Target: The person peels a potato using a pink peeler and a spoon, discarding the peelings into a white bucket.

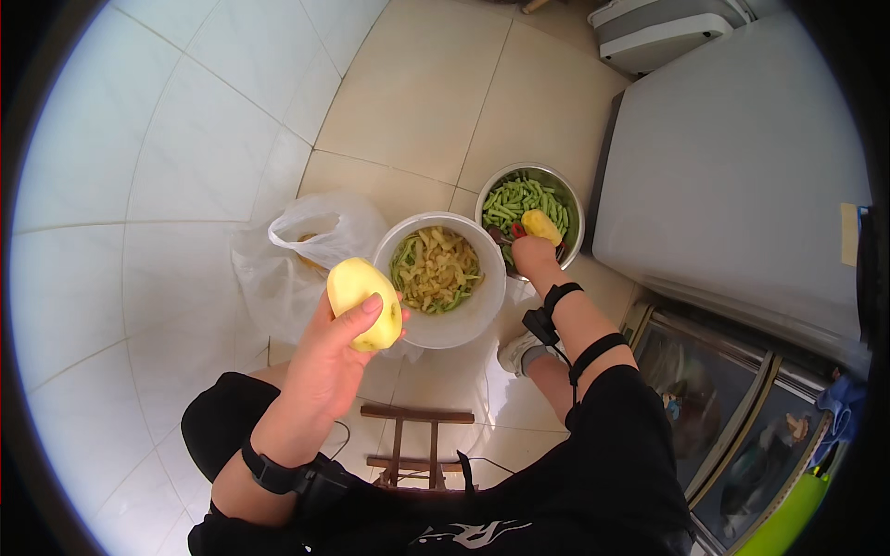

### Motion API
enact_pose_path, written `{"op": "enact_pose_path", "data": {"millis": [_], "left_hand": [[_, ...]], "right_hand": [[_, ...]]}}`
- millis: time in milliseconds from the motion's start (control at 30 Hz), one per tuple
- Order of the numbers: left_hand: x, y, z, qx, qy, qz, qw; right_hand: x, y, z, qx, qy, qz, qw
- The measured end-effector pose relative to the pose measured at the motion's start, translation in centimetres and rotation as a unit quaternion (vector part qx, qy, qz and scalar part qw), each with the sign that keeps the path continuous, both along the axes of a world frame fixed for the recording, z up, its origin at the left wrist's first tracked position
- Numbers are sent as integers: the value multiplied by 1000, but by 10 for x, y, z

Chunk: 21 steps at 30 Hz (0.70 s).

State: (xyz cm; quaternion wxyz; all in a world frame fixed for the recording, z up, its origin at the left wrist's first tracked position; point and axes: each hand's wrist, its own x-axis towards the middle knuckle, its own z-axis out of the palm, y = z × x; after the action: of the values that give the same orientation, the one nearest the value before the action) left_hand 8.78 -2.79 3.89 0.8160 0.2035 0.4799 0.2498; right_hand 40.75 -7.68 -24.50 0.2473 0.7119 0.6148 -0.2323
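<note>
My left hand (341,340) is raised, with its thumb across a peeled yellow potato (358,288) that has a dark spot on its side. Below it on the floor stands a white plastic bucket (439,332) holding potato peelings (438,267) and green trimmings. Over the near rim of a steel bowl (578,208) reaches my right hand (535,256). Cut green beans (514,198) and another peeled potato (541,226) lie in that bowl. A red and dark object (518,231) shows beside my right fingers, whose grip is hidden from above.
A white plastic bag (306,243) sits left of the bucket, by the tiled wall (195,139). A low wooden stool (417,417) is under me. To the right are a large grey appliance-like box (716,167) and a glass-fronted cabinet (702,389).
</note>
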Motion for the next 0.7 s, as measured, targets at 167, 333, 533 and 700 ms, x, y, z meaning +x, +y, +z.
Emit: {"op": "enact_pose_path", "data": {"millis": [167, 333, 533, 700], "left_hand": [[0, -1, -4, 18, 15, -14, 1000], [1, 0, -5, 19, 16, -12, 1000], [4, 0, -4, 23, 7, -14, 1000], [6, -2, 4, 24, -15, -11, 1000]], "right_hand": [[16, -11, -5, 57, 18, -15, 998], [10, -12, -7, 66, 28, 8, 997], [20, -8, 0, 73, 59, -7, 996], [32, -2, 28, 60, 135, -107, 983]]}}
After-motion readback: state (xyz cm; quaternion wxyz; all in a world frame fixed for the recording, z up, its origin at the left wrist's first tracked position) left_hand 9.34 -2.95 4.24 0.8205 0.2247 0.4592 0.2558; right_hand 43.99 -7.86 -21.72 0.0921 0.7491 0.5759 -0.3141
